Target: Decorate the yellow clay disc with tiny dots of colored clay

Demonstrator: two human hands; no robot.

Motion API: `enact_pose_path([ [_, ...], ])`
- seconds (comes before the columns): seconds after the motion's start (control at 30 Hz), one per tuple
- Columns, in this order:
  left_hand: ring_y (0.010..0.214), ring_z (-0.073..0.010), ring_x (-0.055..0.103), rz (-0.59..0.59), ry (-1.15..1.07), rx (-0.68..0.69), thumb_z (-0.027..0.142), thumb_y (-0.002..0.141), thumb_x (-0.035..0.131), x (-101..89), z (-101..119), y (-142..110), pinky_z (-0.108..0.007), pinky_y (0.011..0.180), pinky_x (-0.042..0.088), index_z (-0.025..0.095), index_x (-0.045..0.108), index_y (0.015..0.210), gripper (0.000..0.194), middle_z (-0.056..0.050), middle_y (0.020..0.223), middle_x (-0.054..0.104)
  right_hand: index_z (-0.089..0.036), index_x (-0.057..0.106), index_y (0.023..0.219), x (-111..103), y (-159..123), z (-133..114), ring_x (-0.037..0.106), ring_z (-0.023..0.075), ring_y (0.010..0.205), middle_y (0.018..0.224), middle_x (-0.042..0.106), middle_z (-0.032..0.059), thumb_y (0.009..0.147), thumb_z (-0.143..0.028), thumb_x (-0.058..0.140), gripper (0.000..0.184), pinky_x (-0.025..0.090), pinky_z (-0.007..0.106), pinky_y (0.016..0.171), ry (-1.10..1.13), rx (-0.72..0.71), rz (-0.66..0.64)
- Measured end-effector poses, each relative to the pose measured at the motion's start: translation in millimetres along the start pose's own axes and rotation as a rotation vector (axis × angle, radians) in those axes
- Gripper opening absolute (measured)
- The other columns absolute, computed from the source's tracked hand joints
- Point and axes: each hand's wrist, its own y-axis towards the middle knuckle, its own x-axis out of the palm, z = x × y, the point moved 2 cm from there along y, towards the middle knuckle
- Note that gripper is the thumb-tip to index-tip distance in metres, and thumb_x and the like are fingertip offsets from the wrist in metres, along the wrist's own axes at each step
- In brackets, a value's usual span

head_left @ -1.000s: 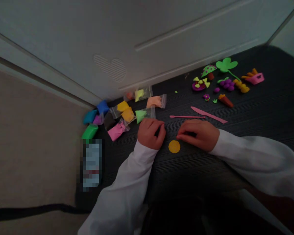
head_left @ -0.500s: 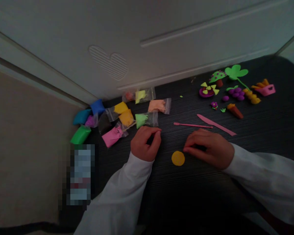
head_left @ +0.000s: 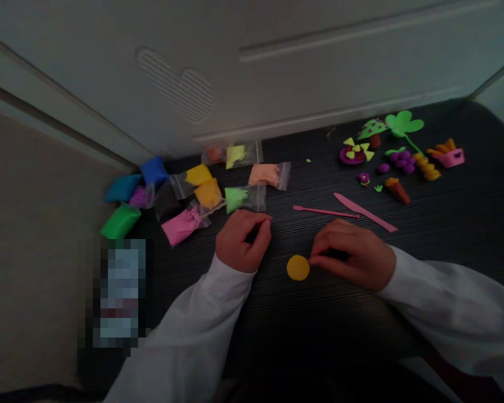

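Note:
A flat yellow clay disc (head_left: 298, 267) lies on the dark striped mat (head_left: 445, 212). My right hand (head_left: 353, 254) rests just right of the disc, fingers curled and pressed together, fingertips touching its edge; what they pinch is hidden. My left hand (head_left: 242, 240) sits to the left of the disc, curled into a loose fist just below a bag of light green clay (head_left: 239, 198). A thin pink stick tool (head_left: 324, 211) and a pink clay knife (head_left: 365, 212) lie just beyond my right hand.
Several small bags of coloured clay (head_left: 193, 196) are heaped at the mat's left end. Finished clay figures (head_left: 397, 151) stand at the far right. A white panelled wall (head_left: 277, 67) runs behind the mat. A blurred object (head_left: 120, 296) lies at the lower left.
The view shifted a little. My right hand's fingertips have come up against the yellow disc's edge. My left hand stays curled below the green bag.

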Motion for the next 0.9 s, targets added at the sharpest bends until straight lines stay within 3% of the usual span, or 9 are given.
enact_pose_path([
  [0.73, 0.065, -0.0082, 0.051, 0.032, -0.011, -0.004, 0.018, 0.07, 0.05, -0.4, 3.0, 1.4, -0.022, 0.064, 0.042, 0.013, 0.062, 0.076, 0.014, -0.002, 0.066, 0.059, -0.017, 0.057, 0.075, -7.6, 0.8, 1.4, 0.054, 0.0114, 0.071, 0.073, 0.06, 0.003, 0.073, -0.024, 0.056, 0.008, 0.046, 0.027, 0.065, -0.032, 0.039, -0.028],
  [0.9, 0.059, -0.006, 0.049, 0.022, -0.01, -0.019, 0.02, 0.071, 0.049, 0.3, 3.3, 1.2, -0.019, 0.057, 0.039, 0.013, 0.062, 0.076, 0.015, -0.001, 0.066, 0.059, -0.018, 0.056, 0.077, -6.5, -0.1, 1.5, 0.054, 0.0119, 0.072, 0.074, 0.059, 0.0026, 0.073, -0.023, 0.056, 0.006, 0.047, 0.028, 0.064, -0.055, 0.041, -0.037],
])
